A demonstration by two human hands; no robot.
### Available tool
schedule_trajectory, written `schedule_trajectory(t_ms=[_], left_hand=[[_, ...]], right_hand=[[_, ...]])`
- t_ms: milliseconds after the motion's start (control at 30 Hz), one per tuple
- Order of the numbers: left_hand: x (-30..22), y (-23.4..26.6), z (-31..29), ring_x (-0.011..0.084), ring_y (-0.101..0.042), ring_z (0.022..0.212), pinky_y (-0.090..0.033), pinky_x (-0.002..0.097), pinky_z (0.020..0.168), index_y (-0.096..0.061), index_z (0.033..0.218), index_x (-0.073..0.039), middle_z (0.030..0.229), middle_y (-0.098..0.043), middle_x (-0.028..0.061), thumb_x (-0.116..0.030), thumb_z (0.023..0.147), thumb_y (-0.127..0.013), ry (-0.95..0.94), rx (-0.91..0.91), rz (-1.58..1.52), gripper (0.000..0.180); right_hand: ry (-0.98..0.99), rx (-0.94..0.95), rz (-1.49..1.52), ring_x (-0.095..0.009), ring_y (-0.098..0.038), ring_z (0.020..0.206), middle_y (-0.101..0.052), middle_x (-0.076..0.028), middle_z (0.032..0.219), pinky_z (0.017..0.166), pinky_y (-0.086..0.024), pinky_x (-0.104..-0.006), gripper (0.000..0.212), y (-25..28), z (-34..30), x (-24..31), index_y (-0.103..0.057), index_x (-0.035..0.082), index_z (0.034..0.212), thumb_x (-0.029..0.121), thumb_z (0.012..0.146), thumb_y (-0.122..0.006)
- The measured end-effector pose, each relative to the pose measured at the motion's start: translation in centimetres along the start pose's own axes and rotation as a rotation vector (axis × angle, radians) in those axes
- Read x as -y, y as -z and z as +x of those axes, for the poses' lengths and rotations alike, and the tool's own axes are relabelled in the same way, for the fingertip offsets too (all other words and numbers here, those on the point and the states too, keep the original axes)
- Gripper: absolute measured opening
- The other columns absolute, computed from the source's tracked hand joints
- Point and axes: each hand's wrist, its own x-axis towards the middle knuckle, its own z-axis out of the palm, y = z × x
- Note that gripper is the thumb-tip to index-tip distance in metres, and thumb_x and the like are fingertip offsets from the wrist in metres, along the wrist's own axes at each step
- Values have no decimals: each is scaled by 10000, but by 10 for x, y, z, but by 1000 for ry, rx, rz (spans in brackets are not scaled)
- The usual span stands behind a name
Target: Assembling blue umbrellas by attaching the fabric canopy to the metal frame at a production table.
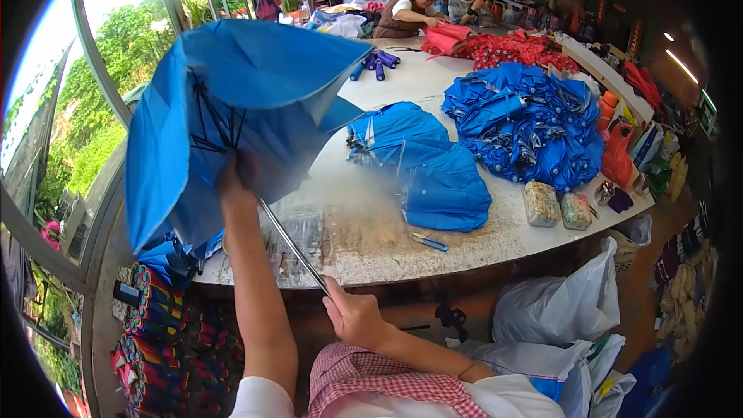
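A blue umbrella (263, 70), partly spread, is held up at the left over the table's near edge, its dark ribs showing on the inside. My left hand (238, 174) is closed around it where the ribs meet the shaft; its fingers are blurred and partly hidden. Lower down, my right hand (357, 316) grips the end of the thin metal shaft (290, 244), which slants down to the right. No handle shows at that end. On the table beside the umbrella lie flat blue umbrella covers (441, 182) and small blue-handled thread snips (429, 242).
The white worktable (511, 244) has a worn near edge. A heap of blue umbrellas (526, 128) fills its right side, with red ones (518, 50) behind. Two wrapped packets (542, 203) sit near the right edge. White sacks (557, 302) stand below. Two people (406, 11) work at the back.
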Motion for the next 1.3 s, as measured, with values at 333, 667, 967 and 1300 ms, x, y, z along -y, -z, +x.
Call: schedule_trajectory(t_ms=[333,667,967,1300], left_hand=[[-110,-51,68,228,-624,594,-534,314,534,-543,790,25,681,-615,141,-224,901,-474,-233,153,125,282],[21,0,-100,185,-577,614,-489,270,556,-527,932,-3,787,-590,109,-273,899,-476,151,154,56,276],[217,225,-243,175,-604,792,-506,284,703,-491,1117,-37,900,-596,94,-305,883,-519,388,245,529,357],[203,259,-313,167,-594,836,-485,285,734,-519,1120,-44,941,-602,71,-215,873,-548,842,86,442,302]], right_hand=[[23,155,79,-282,-525,441,-519,-160,577,418,-393,-341,345,50,-23,29,-501,-71,1130,19,799,-526],[-114,113,87,-188,-487,408,-482,-107,534,417,-382,-314,323,6,-42,1,-475,-74,1142,17,832,-467],[-1213,656,663,-114,-509,465,-507,-28,573,434,-398,-243,221,-62,-210,-86,-442,6,1077,87,874,-477],[-692,188,-80,-195,-548,789,-557,-111,880,688,-443,-299,189,-15,-173,-158,-570,23,971,163,847,-544]])
